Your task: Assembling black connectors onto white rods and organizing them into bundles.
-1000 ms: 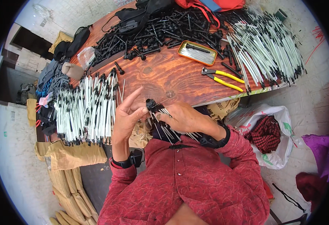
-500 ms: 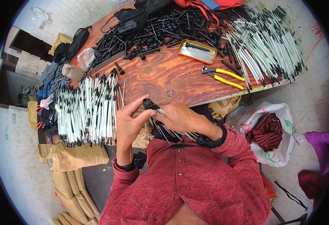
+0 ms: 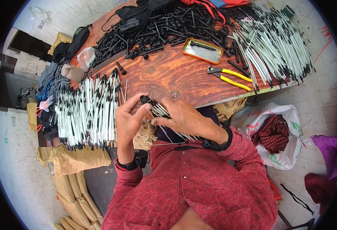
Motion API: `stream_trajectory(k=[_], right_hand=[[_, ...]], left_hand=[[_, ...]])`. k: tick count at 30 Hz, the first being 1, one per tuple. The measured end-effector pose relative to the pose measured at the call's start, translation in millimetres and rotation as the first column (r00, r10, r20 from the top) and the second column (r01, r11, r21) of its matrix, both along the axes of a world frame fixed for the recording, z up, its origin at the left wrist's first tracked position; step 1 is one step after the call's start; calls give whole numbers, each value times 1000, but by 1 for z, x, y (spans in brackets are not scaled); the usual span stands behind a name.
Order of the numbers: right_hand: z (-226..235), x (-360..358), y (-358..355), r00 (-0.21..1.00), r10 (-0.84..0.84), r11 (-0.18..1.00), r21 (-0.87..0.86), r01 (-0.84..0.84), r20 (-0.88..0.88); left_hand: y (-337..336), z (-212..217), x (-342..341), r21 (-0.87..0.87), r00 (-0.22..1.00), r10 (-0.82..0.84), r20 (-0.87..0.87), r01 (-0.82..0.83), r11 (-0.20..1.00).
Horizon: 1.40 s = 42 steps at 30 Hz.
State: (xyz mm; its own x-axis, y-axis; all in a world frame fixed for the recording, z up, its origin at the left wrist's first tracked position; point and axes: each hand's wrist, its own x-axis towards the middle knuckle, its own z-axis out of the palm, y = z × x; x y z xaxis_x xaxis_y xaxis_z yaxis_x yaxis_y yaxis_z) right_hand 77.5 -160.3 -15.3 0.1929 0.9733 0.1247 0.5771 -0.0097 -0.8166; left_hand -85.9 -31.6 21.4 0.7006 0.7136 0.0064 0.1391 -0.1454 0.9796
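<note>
In front of my chest I hold a black hub (image 3: 144,99) with a bundle of thin white rods (image 3: 160,111) fanning from it towards my lap. My left hand (image 3: 128,119) is closed around the hub, its thumb and index finger at the black end. Across the rods lies my right hand (image 3: 185,119), fingers curled, gripping them just below the hub. The rods' lower ends show under my right wrist. To the left of my left hand, a pile of white rods with black joints (image 3: 88,113) covers the table's edge.
Black plastic shafts (image 3: 153,34) are heaped at the back of the wooden table (image 3: 149,78). A tin of fine wires (image 3: 203,51) and yellow-handled pincers (image 3: 232,78) lie right of centre. More white rods (image 3: 276,46) are stacked far right. A plastic bag (image 3: 281,157) holds checked cloth.
Both hands have shifted slightly left with the hub. My right thumb has moved down off the hub's end, and more of the white rods now shows between my hands.
</note>
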Motion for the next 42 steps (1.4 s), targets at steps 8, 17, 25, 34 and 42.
stream_trajectory(k=[8, 17, 25, 34, 42], right_hand=[[-17, -11, -13, 992, -120, 967, 224, 125, -35], [-15, -18, -10, 975, -218, 933, 300, 197, 36], [-5, -16, -9, 989, -151, 933, 332, 141, 4], [-4, -18, -8, 982, -165, 955, 235, 181, -86], [3, -14, -14, 998, -25, 976, 215, 36, -54]], left_hand=[[5, -6, -5, -83, 997, -53, 60, 58, 995], [9, -7, -10, -213, 994, -86, 60, 97, 972], [14, -16, -10, -228, 967, -123, 225, 175, 958], [11, -15, -9, -170, 982, -134, 130, 156, 973], [1, -15, -25, -199, 982, -118, 150, 147, 969]])
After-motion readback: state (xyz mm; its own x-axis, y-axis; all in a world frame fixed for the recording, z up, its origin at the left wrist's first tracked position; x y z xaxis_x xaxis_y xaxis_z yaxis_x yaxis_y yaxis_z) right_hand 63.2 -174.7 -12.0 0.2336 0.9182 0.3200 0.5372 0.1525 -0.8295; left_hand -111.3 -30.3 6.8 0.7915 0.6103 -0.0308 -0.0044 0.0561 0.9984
